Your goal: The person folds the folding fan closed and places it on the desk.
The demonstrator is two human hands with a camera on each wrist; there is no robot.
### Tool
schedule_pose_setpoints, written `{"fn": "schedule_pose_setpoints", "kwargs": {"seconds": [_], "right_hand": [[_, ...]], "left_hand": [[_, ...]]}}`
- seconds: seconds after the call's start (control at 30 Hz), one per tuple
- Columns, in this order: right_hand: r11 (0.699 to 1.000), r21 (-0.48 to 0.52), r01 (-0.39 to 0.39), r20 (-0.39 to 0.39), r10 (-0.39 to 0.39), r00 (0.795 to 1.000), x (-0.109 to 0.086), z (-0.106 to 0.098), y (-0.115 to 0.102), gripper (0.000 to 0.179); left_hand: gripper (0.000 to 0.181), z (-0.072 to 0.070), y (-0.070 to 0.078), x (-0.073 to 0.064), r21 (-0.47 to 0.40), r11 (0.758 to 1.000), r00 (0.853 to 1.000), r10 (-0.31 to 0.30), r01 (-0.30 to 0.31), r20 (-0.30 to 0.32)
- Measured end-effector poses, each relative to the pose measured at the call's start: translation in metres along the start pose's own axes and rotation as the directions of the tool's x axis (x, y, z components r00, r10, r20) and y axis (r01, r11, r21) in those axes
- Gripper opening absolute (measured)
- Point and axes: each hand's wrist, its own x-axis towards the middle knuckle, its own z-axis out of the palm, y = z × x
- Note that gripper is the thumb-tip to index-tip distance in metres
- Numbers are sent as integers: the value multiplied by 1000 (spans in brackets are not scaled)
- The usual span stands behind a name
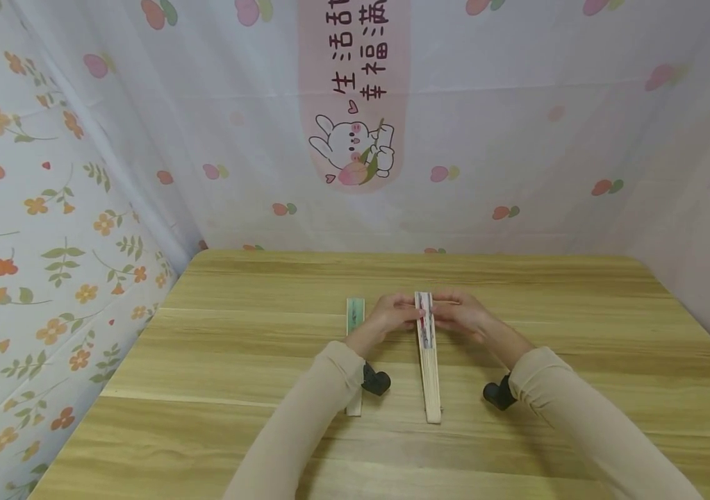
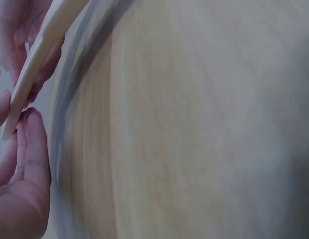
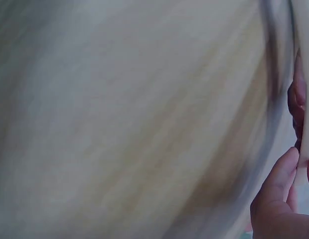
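Note:
A folded hand fan [image 1: 430, 375] with pale wooden ribs and a patterned white-and-dark upper part stands out between my hands, its narrow end toward me. My left hand [image 1: 394, 312] pinches its upper end from the left. On the other side, my right hand [image 1: 460, 314] pinches the same end, thumb toward me. The left wrist view has the fan's pale outer rib [image 2: 32, 69] between the thumb and fingers of the left hand [image 2: 27, 169]. At the right wrist view's edge, the right hand [image 3: 279, 199] holds the fan's edge [image 3: 307, 109].
A second folded fan [image 1: 355, 310] with a green upper part lies on the wood-grain table [image 1: 236, 333], partly covered by the left forearm. Black wrist devices [image 1: 376, 380] sit at both cuffs. A printed curtain [image 1: 492, 139] hangs behind the table's far edge.

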Motion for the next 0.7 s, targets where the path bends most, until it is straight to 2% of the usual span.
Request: {"fn": "schedule_pose_setpoints", "kwargs": {"seconds": [0.1, 0.2, 0.3, 0.43, 0.53, 0.7], "right_hand": [[999, 9, -35, -16, 35, 999, 1, 1, 2, 51], [998, 12, -54, -34, 55, 998, 2, 2, 3, 50], [998, 4, -63, -41, 63, 997, 2, 3, 2, 50], [998, -14, -67, -47, 67, 997, 3, 3, 2, 50], [997, -32, -74, -52, 72, 996, 4, 3, 1, 50], [993, -54, -101, -68, 97, 993, 5, 3, 0, 49]], "left_hand": [[32, -2, -1, -1, 32, 999, 1000, 0, -1, 31], [33, -4, 7, -11, 54, 999, 998, -1, -3, 60], [36, -4, 8, -11, 63, 998, 998, -6, 2, 64], [43, -6, -3, 0, 27, 1000, 998, -14, 13, 57], [46, -8, -5, 2, 11, 1000, 998, -17, 16, 63], [42, -9, -4, 1, 65, 998, 998, -26, 22, 55]]}}
